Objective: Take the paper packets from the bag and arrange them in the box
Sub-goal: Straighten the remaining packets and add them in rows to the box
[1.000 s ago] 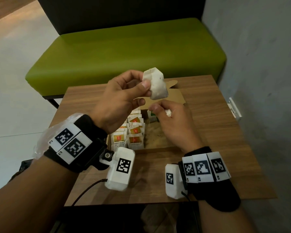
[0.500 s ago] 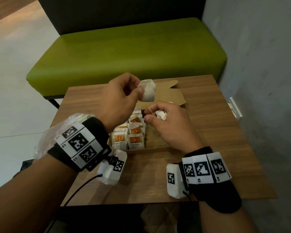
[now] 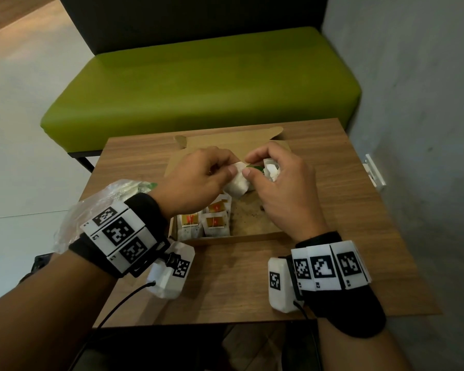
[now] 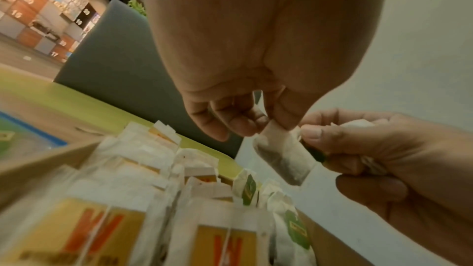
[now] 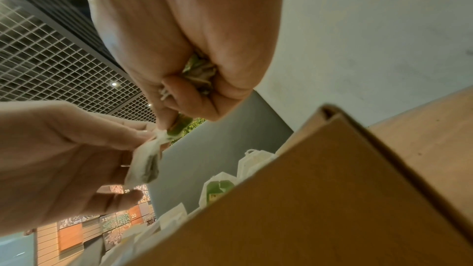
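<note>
A white paper packet (image 3: pixel 236 184) (image 4: pixel 284 157) hangs over the open cardboard box (image 3: pixel 239 239). My left hand (image 3: pixel 232 171) (image 4: pixel 266 128) pinches its top edge. My right hand (image 3: pixel 248 167) (image 5: pixel 174 122) pinches the packet's green tag (image 4: pixel 317 155) (image 5: pixel 179 126), with more crumpled packets (image 3: pixel 272 170) (image 5: pixel 199 74) bunched in its palm. Several packets (image 3: pixel 214 223) with yellow and orange labels stand in rows in the box's left half. A few green-labelled ones (image 4: pixel 297 230) stand behind them. The clear plastic bag (image 3: pixel 110 194) lies at the table's left edge, behind my left wrist.
The box sits on a small wooden table (image 3: pixel 225 290), its lid flap (image 3: pixel 225 143) folded back. The box's right half (image 3: pixel 255 220) shows bare, stained cardboard. A green bench (image 3: pixel 198 81) stands beyond the table and a grey wall (image 3: pixel 413 129) runs close along the right.
My left hand came down from chest height with the white packet to meet my right hand over the box. My right thumb and finger now pinch the packet's green tag.
</note>
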### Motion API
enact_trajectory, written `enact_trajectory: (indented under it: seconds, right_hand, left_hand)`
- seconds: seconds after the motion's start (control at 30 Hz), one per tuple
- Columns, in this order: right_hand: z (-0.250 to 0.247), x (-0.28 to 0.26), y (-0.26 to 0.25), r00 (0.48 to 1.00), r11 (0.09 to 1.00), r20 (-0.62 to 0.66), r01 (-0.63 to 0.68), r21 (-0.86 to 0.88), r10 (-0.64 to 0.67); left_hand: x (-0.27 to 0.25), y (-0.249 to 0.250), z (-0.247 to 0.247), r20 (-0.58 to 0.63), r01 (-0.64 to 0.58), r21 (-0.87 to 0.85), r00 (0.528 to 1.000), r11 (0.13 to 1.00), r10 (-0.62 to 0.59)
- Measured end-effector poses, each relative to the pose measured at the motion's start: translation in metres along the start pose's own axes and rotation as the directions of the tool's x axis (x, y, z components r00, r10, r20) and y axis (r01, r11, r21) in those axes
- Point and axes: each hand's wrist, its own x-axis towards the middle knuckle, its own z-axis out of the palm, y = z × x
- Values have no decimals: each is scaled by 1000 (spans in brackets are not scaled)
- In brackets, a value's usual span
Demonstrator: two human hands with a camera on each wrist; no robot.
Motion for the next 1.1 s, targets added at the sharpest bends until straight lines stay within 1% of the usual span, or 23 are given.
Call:
enact_trajectory:
  seconds: [0.07, 0.1, 0.2, 0.27, 0.33, 0.43, 0.57, 0.67, 0.73, 0.83, 0.93, 1.0, 1.1]
  right_hand:
    - [0, 0, 0, 1000, 1000, 5, -1, 1, 1]
    - [0, 0, 0, 1000, 1000, 7, -1, 3, 1]
    - [0, -1, 0, 1000, 1000, -9, 12, 10, -12]
    - [-1, 0, 1, 1000, 1000, -15, 1, 11, -1]
    - [-3, 0, 1, 1000, 1000, 9, -2, 4, 2]
    - [-2, 0, 1, 999, 998, 24, 47, -48, -45]
    - [-1, 1, 3, 995, 990, -38, 91, -104, -96]
    - [-1, 2, 5, 992, 988, -76, 92, -125, -102]
    - [-2, 2, 6, 992, 992, -93, 75, -102, -84]
    - [-2, 2, 6, 994, 998, -103, 18, -57, -24]
    - [-2, 3, 5, 998, 999, -49, -42, -2, 42]
    - [-1, 2, 4, 997, 995, -21, -78, 55, 79]
    - [-2, 2, 5, 990, 979, -46, -124, 161, 133]
  left_hand:
    - [0, 2, 1, 41, 41, -60, 998, 997, -39]
    - [-1, 3, 2, 57, 56, -117, 997, 992, -50]
    - [-4, 4, 4, 120, 95, -316, 991, 944, -60]
    - [-5, 3, 4, 144, 117, -381, 987, 917, -66]
    - [-5, 4, 3, 130, 134, -400, 988, 907, -88]
    - [-5, 3, 0, 109, 152, -347, 987, 925, -121]
    - [-6, 1, -1, 149, 200, -324, 976, 925, -158]
    - [-7, 2, -2, 177, 223, -406, 971, 886, -163]
    - [-7, 4, -2, 198, 230, -480, 969, 847, -151]
    - [-7, 5, -1, 193, 216, -569, 973, 793, -127]
    - [-6, 5, 0, 169, 207, -647, 978, 734, -126]
    - [-5, 5, 1, 161, 213, -683, 977, 699, -140]
    - [-5, 4, 2, 163, 222, -710, 975, 668, -150]
